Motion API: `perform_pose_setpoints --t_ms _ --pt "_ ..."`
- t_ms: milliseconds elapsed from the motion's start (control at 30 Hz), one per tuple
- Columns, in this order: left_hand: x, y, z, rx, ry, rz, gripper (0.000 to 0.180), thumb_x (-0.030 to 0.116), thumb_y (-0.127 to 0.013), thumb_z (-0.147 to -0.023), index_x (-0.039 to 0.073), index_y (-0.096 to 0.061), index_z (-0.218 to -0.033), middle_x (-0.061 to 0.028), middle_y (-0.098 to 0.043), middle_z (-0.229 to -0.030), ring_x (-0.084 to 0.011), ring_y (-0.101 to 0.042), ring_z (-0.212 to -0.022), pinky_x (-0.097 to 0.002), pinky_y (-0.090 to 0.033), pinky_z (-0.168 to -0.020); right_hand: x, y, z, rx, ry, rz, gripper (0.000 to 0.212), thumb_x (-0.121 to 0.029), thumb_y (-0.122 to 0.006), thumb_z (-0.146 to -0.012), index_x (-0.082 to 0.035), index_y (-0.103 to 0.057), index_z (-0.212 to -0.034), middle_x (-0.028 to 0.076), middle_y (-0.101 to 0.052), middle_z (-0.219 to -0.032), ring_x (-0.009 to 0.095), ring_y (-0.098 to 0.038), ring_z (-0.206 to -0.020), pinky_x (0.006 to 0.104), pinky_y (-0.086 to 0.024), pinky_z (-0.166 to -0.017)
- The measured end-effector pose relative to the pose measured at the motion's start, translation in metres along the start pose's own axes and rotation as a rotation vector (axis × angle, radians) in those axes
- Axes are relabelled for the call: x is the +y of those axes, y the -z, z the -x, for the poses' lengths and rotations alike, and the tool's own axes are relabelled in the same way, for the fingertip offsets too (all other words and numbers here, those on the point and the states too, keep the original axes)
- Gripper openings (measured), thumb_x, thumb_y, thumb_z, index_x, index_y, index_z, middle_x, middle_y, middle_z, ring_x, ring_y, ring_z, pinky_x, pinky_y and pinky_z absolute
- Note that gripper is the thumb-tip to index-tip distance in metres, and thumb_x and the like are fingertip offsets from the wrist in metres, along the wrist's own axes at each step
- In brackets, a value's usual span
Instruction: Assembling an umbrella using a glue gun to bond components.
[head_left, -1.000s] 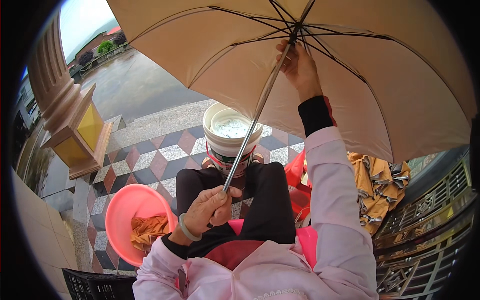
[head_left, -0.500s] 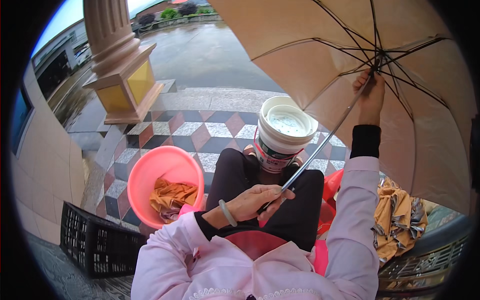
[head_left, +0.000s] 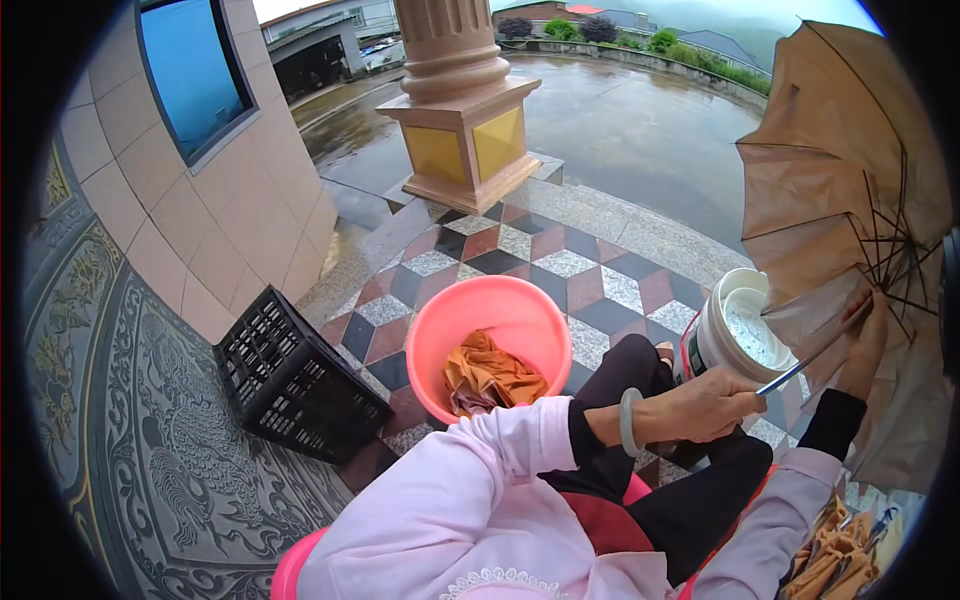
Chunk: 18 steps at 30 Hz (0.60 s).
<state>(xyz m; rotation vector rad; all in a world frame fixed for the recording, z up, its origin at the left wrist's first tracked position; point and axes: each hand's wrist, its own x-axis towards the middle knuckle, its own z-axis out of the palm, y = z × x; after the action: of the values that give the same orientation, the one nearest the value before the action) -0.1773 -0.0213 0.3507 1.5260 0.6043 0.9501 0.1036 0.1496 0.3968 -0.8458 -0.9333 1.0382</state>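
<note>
Tan umbrella [head_left: 820,160] fills the far R side, tilted, canopy slack & part-folded, w/ dark ribs [head_left: 880,250] converging inside. My L hand [head_left: 700,407] is closed round the low end of its silver shaft [head_left: 808,362], forearm reaching across my lap, pale bracelet [head_left: 630,424] on the wrist. My R hand [head_left: 869,335] is farther up the same shaft, fingers wrapped round it near where the ribs meet. Sleeves [head_left: 420,490] are pale pink w/ black cuffs [head_left: 836,424].

White bucket [head_left: 708,330] stands beyond my knees, just L of the canopy, smaller white tub [head_left: 745,310] nested inside. Pink basin [head_left: 540,318], L of the bucket, holds crumpled orange-brown cloth [head_left: 490,378]. Black plastic crate [head_left: 310,390] sits farther L, by a carved grey panel [head_left: 190,460]. More orange-brown fabric [head_left: 838,560] lies bunched at near R. Far off: stone column [head_left: 455,60] on a yellow-panelled base, patterned tile floor [head_left: 500,262] on the near side, wet pavement [head_left: 625,130] past it.
</note>
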Motion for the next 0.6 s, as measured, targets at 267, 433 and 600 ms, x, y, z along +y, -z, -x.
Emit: perform_pose_setpoints --t_ms 267,433,600 --pt "-0.057 -0.001 -0.083 0.381 -0.313 -0.408 0.026 0.018 -0.042 -0.086 -0.004 -0.055 -0.094 -0.0229 -0.052 -0.064 -0.0368 -0.054 -0.06 -0.0407 -0.041 -0.054 0.098 -0.07 0.074 -0.071 -0.246 -0.23 0.019 -0.024 -0.052 -0.083 -0.006 -0.053 -0.077 0.004 -0.054 -0.065 0.014 -0.053 -0.053 0.0257 -0.045 -0.049" --pt "-0.084 0.021 -0.065 0.327 -0.11 -0.769 0.029 0.02 -0.045 -0.086 -0.003 -0.052 -0.103 -0.025 -0.054 -0.071 -0.038 -0.055 -0.068 -0.04 -0.043 -0.058 0.112 -0.081 0.101 -0.041 -0.233 -0.079 0.02 -0.024 -0.049 -0.085 -0.004 -0.052 -0.081 0.005 -0.054 -0.068 0.015 -0.054 -0.051 0.0267 -0.047 -0.047" --pt "-0.002 0.076 -0.015 0.734 -0.515 -0.786 0.04 0.027 -0.052 -0.087 -0.001 -0.047 -0.115 -0.0179 -0.057 -0.093 -0.0232 -0.059 -0.082 -0.0315 -0.046 -0.071 0.122 -0.05 0.108 -0.133 -0.206 0.009 0.022 -0.025 -0.048 -0.086 -0.004 -0.052 -0.082 0.005 -0.052 -0.066 0.015 -0.052 -0.046 0.0272 -0.046 -0.042"
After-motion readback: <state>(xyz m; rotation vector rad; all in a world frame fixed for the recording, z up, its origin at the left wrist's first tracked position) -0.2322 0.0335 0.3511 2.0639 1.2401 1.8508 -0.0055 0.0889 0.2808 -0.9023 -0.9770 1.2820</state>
